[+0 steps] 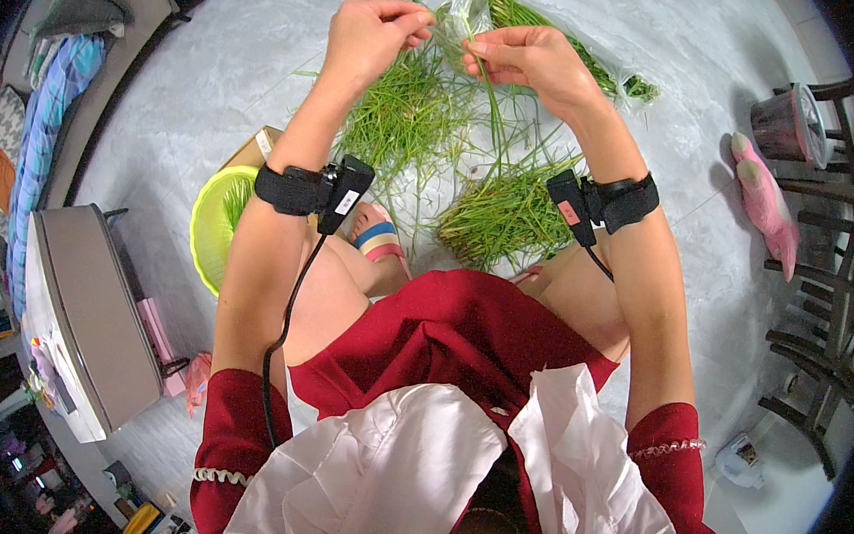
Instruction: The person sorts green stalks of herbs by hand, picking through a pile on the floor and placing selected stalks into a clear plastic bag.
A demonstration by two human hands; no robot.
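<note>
Thin green stalks (493,114), chive-like, hang from my right hand (522,60), whose thumb and fingers pinch them near the upper end. Level with it, to the left, my left hand (389,34) has its thumb and fingertips together; whether a thin strand lies between them is too small to tell. Behind the hands is a clear plastic bag (471,7), with a longer bagged bundle of green stalks (522,15) beside it. Below my left hand spreads a loose heap of green leaves (406,107). A denser pile of stalks (506,217) lies on the floor nearer my knees.
A yellow-green plastic basket (207,238) holding some greens stands at the left, by a cardboard box (252,149). Farther left is a grey and white table (93,308). At the right are a pink plush toy (763,196), a bucket (791,130) and dark wooden chairs (831,193).
</note>
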